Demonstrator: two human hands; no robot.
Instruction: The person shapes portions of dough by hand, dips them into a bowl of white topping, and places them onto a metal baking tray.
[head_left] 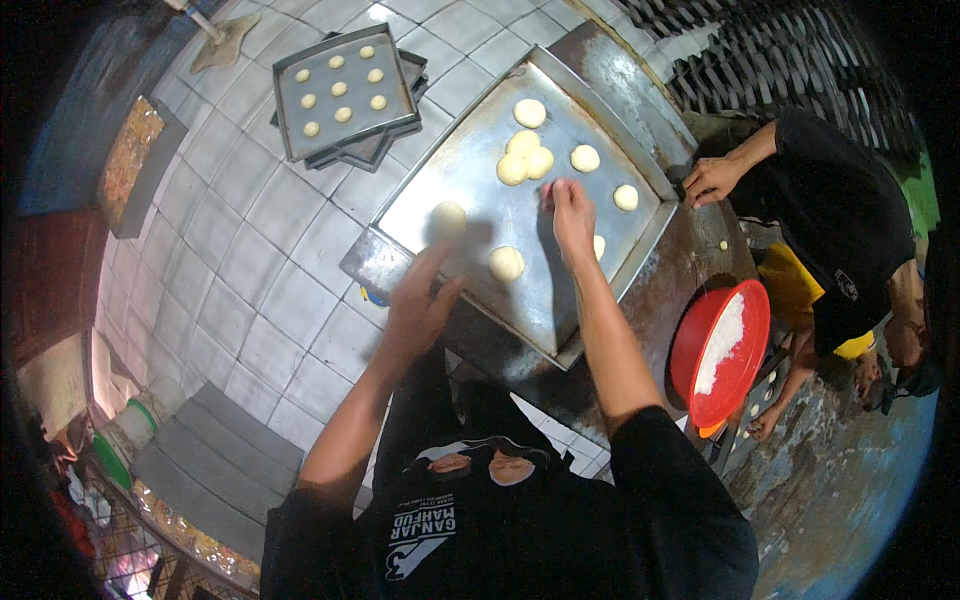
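Observation:
A large metal tray [480,220] with raised sides lies in front of me on a worn table. On it rest several round, pale dough balls, among them a touching cluster [525,158] and a single dough ball [506,264] close to me. My left hand [422,297] reaches over the near left side, thumb and fingers apart, its fingertips just short of another dough ball [449,218]. Over the middle of the tray, below the cluster, my right hand [573,212] has its fingers curled together. Whatever they may hold is hidden. My right forearm partly covers one dough ball [599,247].
Smaller stacked trays [345,90] sit on white floor tiles, the top one bearing small dough balls. Right of the large tray stands a red basin [722,352] with white powder. A co-worker in black [840,220] is at the right, one hand by the tray's corner.

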